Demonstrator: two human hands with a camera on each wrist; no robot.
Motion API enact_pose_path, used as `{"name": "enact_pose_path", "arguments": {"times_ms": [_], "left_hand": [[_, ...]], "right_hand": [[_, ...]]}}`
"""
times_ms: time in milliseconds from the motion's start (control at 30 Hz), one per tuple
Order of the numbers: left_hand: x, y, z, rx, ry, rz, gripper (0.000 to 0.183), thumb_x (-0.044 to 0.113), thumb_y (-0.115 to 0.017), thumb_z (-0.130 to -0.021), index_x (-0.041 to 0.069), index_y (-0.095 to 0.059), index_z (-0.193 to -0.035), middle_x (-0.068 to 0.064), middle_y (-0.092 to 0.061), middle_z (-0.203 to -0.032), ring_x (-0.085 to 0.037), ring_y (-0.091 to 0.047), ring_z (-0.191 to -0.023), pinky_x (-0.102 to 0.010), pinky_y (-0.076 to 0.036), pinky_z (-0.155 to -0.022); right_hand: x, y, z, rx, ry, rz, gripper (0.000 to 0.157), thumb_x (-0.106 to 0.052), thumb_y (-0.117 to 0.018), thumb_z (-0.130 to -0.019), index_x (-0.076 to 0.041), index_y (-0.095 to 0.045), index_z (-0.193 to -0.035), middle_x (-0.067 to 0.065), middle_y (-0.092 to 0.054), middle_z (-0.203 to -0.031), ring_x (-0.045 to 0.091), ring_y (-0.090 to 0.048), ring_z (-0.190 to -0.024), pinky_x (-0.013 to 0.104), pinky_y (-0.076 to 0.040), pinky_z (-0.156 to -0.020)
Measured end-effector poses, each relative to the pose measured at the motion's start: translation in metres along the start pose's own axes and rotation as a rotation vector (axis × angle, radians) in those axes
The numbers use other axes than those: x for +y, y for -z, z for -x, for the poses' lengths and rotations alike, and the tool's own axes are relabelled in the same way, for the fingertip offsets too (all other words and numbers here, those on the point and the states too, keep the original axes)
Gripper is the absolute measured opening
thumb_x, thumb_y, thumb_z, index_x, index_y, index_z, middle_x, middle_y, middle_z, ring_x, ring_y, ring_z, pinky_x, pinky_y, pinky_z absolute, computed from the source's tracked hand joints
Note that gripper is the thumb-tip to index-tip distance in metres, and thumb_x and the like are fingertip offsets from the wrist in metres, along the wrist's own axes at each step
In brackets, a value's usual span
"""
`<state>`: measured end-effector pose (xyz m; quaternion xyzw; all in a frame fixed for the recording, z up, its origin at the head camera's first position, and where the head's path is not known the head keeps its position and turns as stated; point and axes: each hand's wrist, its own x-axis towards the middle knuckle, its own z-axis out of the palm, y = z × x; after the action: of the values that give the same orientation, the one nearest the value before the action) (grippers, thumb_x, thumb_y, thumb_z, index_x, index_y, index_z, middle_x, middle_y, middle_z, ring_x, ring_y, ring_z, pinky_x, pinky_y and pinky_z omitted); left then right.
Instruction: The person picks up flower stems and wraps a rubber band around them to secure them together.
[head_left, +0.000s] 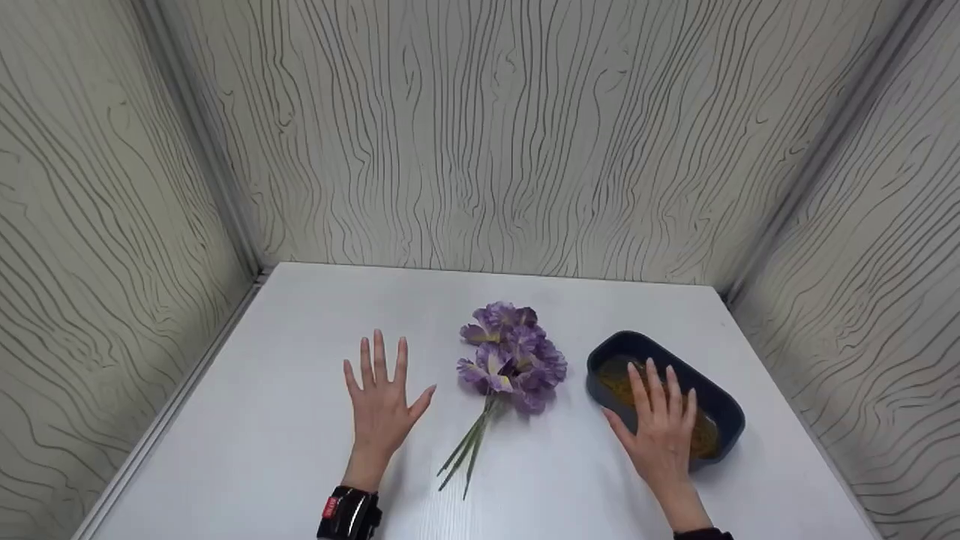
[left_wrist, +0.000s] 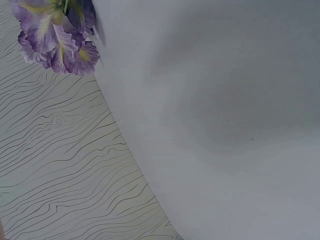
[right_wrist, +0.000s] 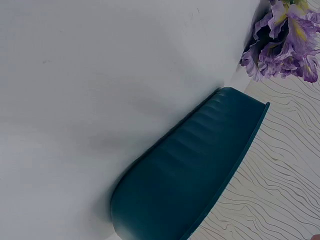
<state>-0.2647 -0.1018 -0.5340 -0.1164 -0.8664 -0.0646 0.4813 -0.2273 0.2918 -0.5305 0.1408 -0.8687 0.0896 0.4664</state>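
A bunch of purple irises [head_left: 514, 356] with yellow throats lies on the white table, its thin green stems [head_left: 471, 448] pointing toward the near edge. To its left, my left hand [head_left: 381, 412] is spread with straight fingers and holds nothing. My right hand [head_left: 660, 442], fingers also extended, is over the near-left side of a dark blue oblong container [head_left: 724, 401] and hides part of it. Something brownish shows on the container's bottom; its kind is unclear. In the right wrist view the container's outer wall [right_wrist: 185, 165] looks teal. Blossoms [left_wrist: 57, 37] appear in the left wrist view's corner.
A wall panel [head_left: 480, 135] with a wood-grain line pattern stands behind the white table [head_left: 247, 420]. Similar panels enclose the left side [head_left: 90, 225] and right side [head_left: 870, 285]. A black band [head_left: 349, 513] with a red label is around the left wrist.
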Motion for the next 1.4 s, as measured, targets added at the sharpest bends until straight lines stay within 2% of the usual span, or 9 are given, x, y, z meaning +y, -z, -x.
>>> {"name": "enact_pose_path", "arguments": {"times_ms": [233, 400, 633, 967, 1100, 1200, 1300, 1400], "left_hand": [[0.004, -0.003, -0.001, -0.020, -0.007, 0.027, 0.079, 0.062, -0.047, -0.077, 0.006, -0.042, -0.133, -0.025, -0.024, -0.139, -0.043, -0.024, -0.124, -0.064, -0.017, -0.091], [0.007, -0.005, 0.000, -0.027, -0.007, 0.035, 0.080, 0.061, -0.048, -0.076, 0.006, -0.042, -0.133, -0.026, -0.024, -0.139, -0.043, -0.024, -0.124, -0.065, -0.019, -0.089], [0.014, -0.008, -0.003, -0.066, -0.024, 0.047, 0.079, 0.063, -0.044, -0.079, 0.007, -0.039, -0.135, -0.026, -0.021, -0.140, -0.043, -0.022, -0.125, -0.064, -0.015, -0.091], [0.024, -0.017, -0.002, -0.089, -0.043, 0.082, 0.078, 0.063, -0.042, -0.081, 0.007, -0.038, -0.136, -0.026, -0.024, -0.139, -0.043, -0.023, -0.124, -0.063, -0.017, -0.091], [0.031, -0.024, 0.000, -0.106, -0.063, 0.087, 0.078, 0.061, -0.045, -0.080, 0.005, -0.040, -0.134, -0.027, -0.028, -0.136, -0.044, -0.027, -0.122, -0.062, -0.023, -0.090], [0.039, -0.029, 0.003, -0.151, -0.077, 0.067, 0.080, 0.060, -0.050, -0.077, 0.004, -0.041, -0.133, -0.027, -0.033, -0.133, -0.043, -0.034, -0.117, -0.056, -0.033, -0.085], [0.049, -0.033, 0.005, -0.224, -0.086, 0.048, 0.080, 0.060, -0.053, -0.077, 0.004, -0.041, -0.133, -0.027, -0.039, -0.126, -0.041, -0.042, -0.108, -0.049, -0.042, -0.073], [0.059, -0.038, 0.008, -0.289, -0.098, 0.026, 0.079, 0.060, -0.053, -0.078, 0.003, -0.043, -0.131, -0.026, -0.045, -0.118, -0.037, -0.049, -0.094, -0.042, -0.044, -0.060]], "right_hand": [[0.001, 0.002, 0.000, -0.006, -0.019, -0.015, 0.072, -0.061, -0.045, -0.083, -0.010, -0.043, -0.134, 0.017, -0.037, -0.135, 0.038, -0.026, -0.125, 0.062, -0.011, -0.095], [0.001, 0.000, 0.000, 0.007, -0.002, -0.021, 0.072, -0.061, -0.045, -0.083, -0.010, -0.042, -0.134, 0.016, -0.037, -0.136, 0.040, -0.028, -0.124, 0.063, -0.013, -0.093], [0.001, -0.002, 0.001, 0.016, 0.007, -0.028, 0.071, -0.060, -0.047, -0.083, -0.009, -0.043, -0.133, 0.017, -0.038, -0.135, 0.040, -0.029, -0.123, 0.064, -0.015, -0.092], [-0.002, -0.006, 0.003, 0.005, 0.012, -0.049, 0.070, -0.059, -0.046, -0.084, -0.009, -0.043, -0.133, 0.017, -0.036, -0.136, 0.041, -0.030, -0.122, 0.060, -0.014, -0.095], [-0.005, -0.010, 0.005, -0.001, 0.025, -0.073, 0.070, -0.058, -0.047, -0.084, -0.008, -0.044, -0.133, 0.017, -0.036, -0.136, 0.041, -0.029, -0.122, 0.060, -0.016, -0.094], [-0.009, -0.014, 0.009, -0.009, 0.038, -0.086, 0.070, -0.058, -0.048, -0.084, -0.007, -0.045, -0.132, 0.017, -0.036, -0.136, 0.040, -0.029, -0.123, 0.059, -0.018, -0.094], [-0.014, -0.019, 0.013, -0.027, 0.055, -0.093, 0.070, -0.056, -0.051, -0.083, -0.006, -0.045, -0.131, 0.018, -0.036, -0.136, 0.040, -0.031, -0.122, 0.056, -0.020, -0.095], [-0.019, -0.024, 0.018, -0.052, 0.073, -0.103, 0.070, -0.056, -0.053, -0.082, -0.006, -0.046, -0.131, 0.017, -0.037, -0.135, 0.039, -0.034, -0.120, 0.055, -0.024, -0.094]]}}
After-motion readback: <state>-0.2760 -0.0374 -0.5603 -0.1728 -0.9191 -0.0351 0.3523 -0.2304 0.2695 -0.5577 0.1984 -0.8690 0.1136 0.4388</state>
